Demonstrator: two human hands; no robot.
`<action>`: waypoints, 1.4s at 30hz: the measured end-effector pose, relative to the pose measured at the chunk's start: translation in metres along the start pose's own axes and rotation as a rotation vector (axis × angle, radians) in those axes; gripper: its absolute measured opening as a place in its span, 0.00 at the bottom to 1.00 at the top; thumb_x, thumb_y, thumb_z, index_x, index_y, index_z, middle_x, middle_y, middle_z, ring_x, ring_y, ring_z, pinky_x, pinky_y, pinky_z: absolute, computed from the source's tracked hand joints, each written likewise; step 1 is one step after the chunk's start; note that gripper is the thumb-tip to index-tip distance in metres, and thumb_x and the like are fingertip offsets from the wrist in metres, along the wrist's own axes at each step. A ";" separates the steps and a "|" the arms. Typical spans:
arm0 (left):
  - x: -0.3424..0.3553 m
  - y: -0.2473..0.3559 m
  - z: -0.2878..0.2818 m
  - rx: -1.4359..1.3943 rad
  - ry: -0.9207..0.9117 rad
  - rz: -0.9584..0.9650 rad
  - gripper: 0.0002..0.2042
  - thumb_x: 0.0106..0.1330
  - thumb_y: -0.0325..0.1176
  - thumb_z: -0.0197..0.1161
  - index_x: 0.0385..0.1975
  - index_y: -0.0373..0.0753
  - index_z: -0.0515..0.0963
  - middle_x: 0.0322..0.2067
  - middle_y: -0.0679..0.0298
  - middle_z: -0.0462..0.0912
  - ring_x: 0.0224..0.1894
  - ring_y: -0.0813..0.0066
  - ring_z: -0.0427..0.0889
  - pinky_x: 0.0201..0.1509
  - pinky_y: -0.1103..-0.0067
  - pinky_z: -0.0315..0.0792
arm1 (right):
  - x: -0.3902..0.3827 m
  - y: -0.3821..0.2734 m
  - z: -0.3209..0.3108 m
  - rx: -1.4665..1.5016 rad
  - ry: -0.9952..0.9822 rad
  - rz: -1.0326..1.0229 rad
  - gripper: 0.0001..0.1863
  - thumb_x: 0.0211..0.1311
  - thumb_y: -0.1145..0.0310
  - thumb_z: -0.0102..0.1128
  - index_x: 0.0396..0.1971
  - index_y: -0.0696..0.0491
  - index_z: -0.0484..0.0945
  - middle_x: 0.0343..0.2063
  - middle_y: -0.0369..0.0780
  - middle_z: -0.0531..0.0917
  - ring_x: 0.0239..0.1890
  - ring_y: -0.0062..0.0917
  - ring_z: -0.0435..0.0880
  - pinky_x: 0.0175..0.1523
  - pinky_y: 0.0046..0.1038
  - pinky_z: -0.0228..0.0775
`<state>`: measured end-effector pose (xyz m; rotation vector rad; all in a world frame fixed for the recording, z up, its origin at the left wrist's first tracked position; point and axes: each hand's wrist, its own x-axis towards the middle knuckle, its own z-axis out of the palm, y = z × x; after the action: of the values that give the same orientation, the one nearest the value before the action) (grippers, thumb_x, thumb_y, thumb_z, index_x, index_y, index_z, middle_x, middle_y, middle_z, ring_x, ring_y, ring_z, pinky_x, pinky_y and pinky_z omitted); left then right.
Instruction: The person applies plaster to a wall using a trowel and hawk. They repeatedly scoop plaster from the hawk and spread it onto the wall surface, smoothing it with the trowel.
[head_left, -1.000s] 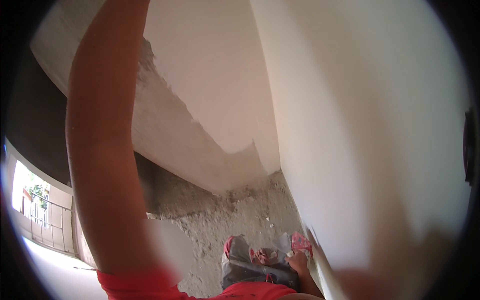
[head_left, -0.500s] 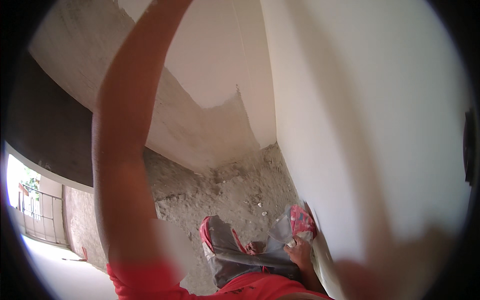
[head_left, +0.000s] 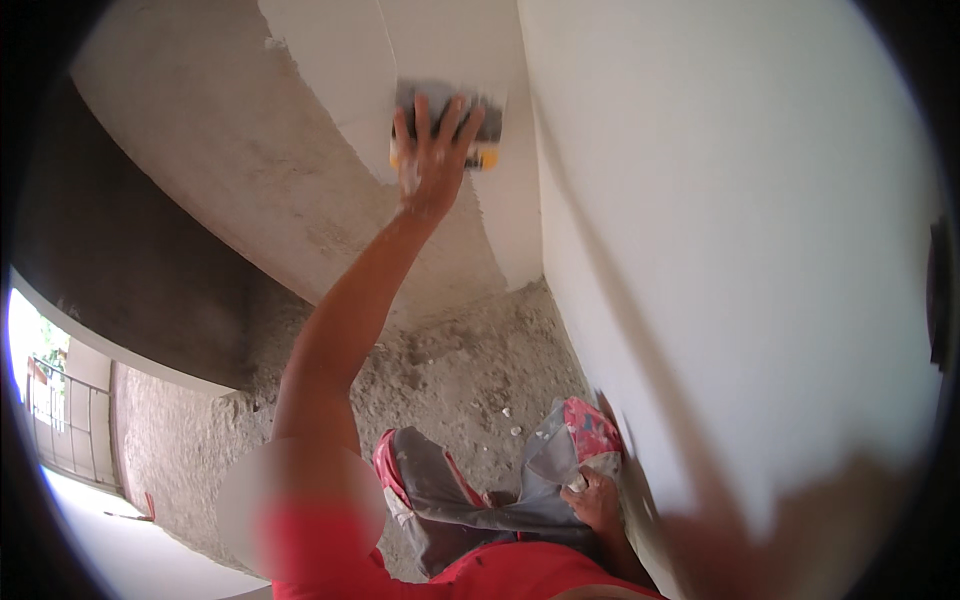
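White plaster covered the wall [head_left: 720, 220] on my right and ran as a smooth band up the corner, and against that band my left hand [head_left: 432, 160] pressed a trowel [head_left: 447, 122]. Half a second earlier only my raised forearm crossed the view and neither the hand nor the tool showed; by this moment the view had tipped so that both sat near the top of it. My fingers were spread flat over the back of the blade rather than curled round anything, the palm below its lower edge. The trowel lay flat on the wet plaster with its long axis running roughly side to side, one end toward the bare grey render [head_left: 230, 190] on my left, the other toward the corner. A yellow strip showed along its lower edge; the blade itself was blurred.

Low down, my right hand [head_left: 597, 500] was closed on the crumpled grey sheet [head_left: 545, 470] draped over a red bucket [head_left: 590, 428], much where it had been before. The bucket stood on the rough sandy floor [head_left: 450, 370], just beside the foot of the white wall.
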<state>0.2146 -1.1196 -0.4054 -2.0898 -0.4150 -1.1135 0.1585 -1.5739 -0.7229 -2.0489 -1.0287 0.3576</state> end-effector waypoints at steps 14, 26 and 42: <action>0.298 -0.200 -0.203 0.256 0.319 -0.153 0.32 0.62 0.19 0.46 0.69 0.49 0.56 0.67 0.51 0.60 0.68 0.47 0.59 0.71 0.57 0.52 | 0.018 -0.015 0.001 -0.006 -0.005 0.055 0.15 0.40 0.60 0.66 0.28 0.54 0.79 0.24 0.51 0.82 0.30 0.48 0.81 0.35 0.43 0.73; 0.245 -0.198 -0.139 0.245 0.049 -0.181 0.28 0.64 0.22 0.47 0.66 0.47 0.62 0.65 0.52 0.64 0.66 0.55 0.64 0.72 0.61 0.52 | 0.017 -0.028 -0.011 0.056 -0.039 0.100 0.14 0.42 0.63 0.65 0.28 0.56 0.78 0.25 0.52 0.81 0.31 0.49 0.81 0.35 0.43 0.71; -0.107 -0.033 -0.047 0.002 -0.409 -0.158 0.37 0.56 0.18 0.56 0.67 0.60 0.61 0.67 0.66 0.60 0.68 0.44 0.54 0.69 0.42 0.44 | 0.015 -0.011 -0.009 -0.036 -0.022 0.065 0.14 0.43 0.63 0.65 0.28 0.56 0.78 0.24 0.51 0.81 0.29 0.49 0.81 0.34 0.44 0.72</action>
<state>0.1067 -1.1257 -0.4611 -2.3145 -0.7870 -0.7631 0.1672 -1.5631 -0.7071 -2.1190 -0.9897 0.3985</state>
